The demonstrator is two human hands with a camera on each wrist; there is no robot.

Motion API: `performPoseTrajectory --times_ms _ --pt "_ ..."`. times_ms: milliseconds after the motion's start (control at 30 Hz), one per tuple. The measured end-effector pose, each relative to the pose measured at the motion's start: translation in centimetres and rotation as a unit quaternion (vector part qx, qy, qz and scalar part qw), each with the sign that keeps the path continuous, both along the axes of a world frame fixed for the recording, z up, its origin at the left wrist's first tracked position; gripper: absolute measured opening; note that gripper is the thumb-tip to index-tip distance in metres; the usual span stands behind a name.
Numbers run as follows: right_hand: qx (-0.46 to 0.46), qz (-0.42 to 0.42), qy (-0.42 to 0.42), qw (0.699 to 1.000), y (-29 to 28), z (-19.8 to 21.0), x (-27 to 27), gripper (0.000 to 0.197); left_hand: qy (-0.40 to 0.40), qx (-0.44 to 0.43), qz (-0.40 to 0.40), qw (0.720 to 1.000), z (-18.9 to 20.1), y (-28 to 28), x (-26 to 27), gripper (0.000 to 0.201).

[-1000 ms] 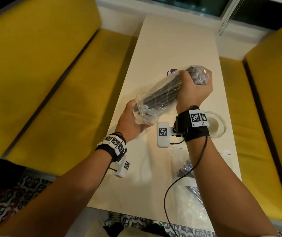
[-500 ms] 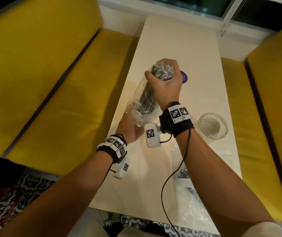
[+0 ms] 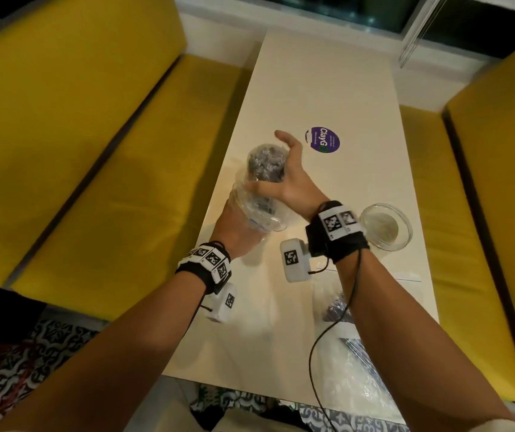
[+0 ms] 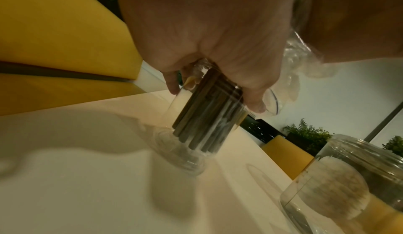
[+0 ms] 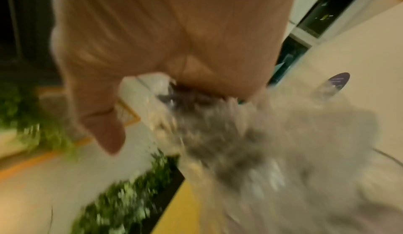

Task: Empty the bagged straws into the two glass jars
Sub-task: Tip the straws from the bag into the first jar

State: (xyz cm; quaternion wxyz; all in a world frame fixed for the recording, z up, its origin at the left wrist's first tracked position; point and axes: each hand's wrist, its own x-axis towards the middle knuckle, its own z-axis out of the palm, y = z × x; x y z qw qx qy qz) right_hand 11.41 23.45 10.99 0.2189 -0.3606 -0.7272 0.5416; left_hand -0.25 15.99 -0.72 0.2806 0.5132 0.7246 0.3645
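Straw bundle (image 3: 266, 165) stands near-upright, lower ends down in the glass jar (image 4: 185, 155) at the table's left edge, clear bag (image 3: 259, 210) bunched around the jar mouth. Left wrist view shows dark straws inside the glass, tips close to the bottom; whether they touch it I can't tell.

Left hand (image 3: 234, 232) is wrapped around the jar near its rim, fingers curled on glass and bag film together. Right hand (image 3: 293, 182) is at the top of the bundle: thumb side and palm against it, index finger lifted off and pointing away. Looks half let go, but the right wrist view is motion-blurred, so I can't tell whether it grips.

Handling, my read: straws are light and fairly stiff, but as a loose bundle they'll splay or tip out once unsupported. Film is thin, slippery and crinkly, so it will slide on the glass. Glass is the breakable part and it sits near the table (image 3: 328, 88) edge. I'd hold low on the jar wall and pull the bag by its closed top end, straight up.

Second glass jar (image 3: 385, 227) stands just right of the right wrist; it looks empty from above. A second bag of straws (image 3: 359, 353) lies on the near right. Purple sticker (image 3: 322, 140) beyond the hands. Yellow benches (image 3: 94, 151) both sides.
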Motion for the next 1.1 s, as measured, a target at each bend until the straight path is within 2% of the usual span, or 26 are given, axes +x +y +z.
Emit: performPoseTrajectory --times_ms 100,167,267,367,467,533,600,667,733,800,867,933,1000,1067,1100 --pt "0.037 0.053 -0.053 0.997 0.4 0.7 0.9 0.092 0.012 -0.023 -0.014 1.000 -2.1 0.5 -0.7 0.075" --pt "0.089 0.002 -0.063 0.994 0.6 0.8 1.1 0.080 0.023 -0.031 -0.023 0.999 -2.4 0.6 -0.6 0.073" --pt "0.091 -0.086 -0.005 0.992 0.8 1.0 1.3 0.072 0.012 -0.017 -0.005 1.000 -1.5 0.1 -0.4 0.081" --pt "0.072 -0.027 -0.061 0.995 0.7 1.5 1.7 0.080 0.014 0.001 -0.024 1.000 -1.8 0.1 -0.6 0.082" --pt "0.114 0.000 -0.062 0.992 0.2 1.9 2.1 0.086 0.000 -0.056 0.018 0.998 -2.5 0.3 -0.5 0.088" --pt "0.180 -0.040 -0.057 0.981 -0.2 1.9 2.3 0.077 0.000 -0.069 0.028 0.997 -2.2 0.0 -0.3 0.093" --pt "0.226 -0.118 -0.014 0.967 -0.3 1.6 2.4 0.065 -0.018 -0.053 0.023 0.998 -1.9 0.2 -0.3 0.090" --pt "0.230 -0.146 0.002 0.962 -0.7 1.5 2.4 0.061 -0.026 -0.060 0.029 0.997 -1.8 0.1 -0.2 0.076" --pt "0.236 -0.187 0.030 0.953 -0.9 1.4 2.4 0.059 -0.050 -0.058 0.032 0.997 -1.9 0.0 -0.2 0.076" --pt "0.243 -0.193 0.033 0.950 -0.8 1.6 2.5 0.063 -0.071 -0.053 0.038 0.995 -2.0 0.0 -0.2 0.078" --pt "0.221 -0.122 -0.030 0.967 -0.7 1.8 2.8 0.084 -0.072 -0.043 0.036 0.996 -1.8 -0.1 -0.4 0.077" --pt "0.205 -0.079 -0.075 0.973 -0.8 1.7 3.1 0.097 -0.088 -0.040 0.036 0.995 -1.8 -0.1 -0.6 0.092" --pt "0.234 -0.129 -0.061 0.962 -0.8 1.6 3.2 0.079 -0.091 -0.062 0.032 0.993 -1.6 -0.2 -0.5 0.088" --pt "0.259 -0.210 0.003 0.943 -0.9 1.7 3.2 0.054 -0.080 -0.065 0.041 0.994 -2.3 -0.1 -0.7 0.091" --pt "0.262 -0.221 0.020 0.939 -1.1 2.0 3.1 0.048 -0.072 -0.060 0.049 0.994 -2.3 -0.2 -0.8 0.092"
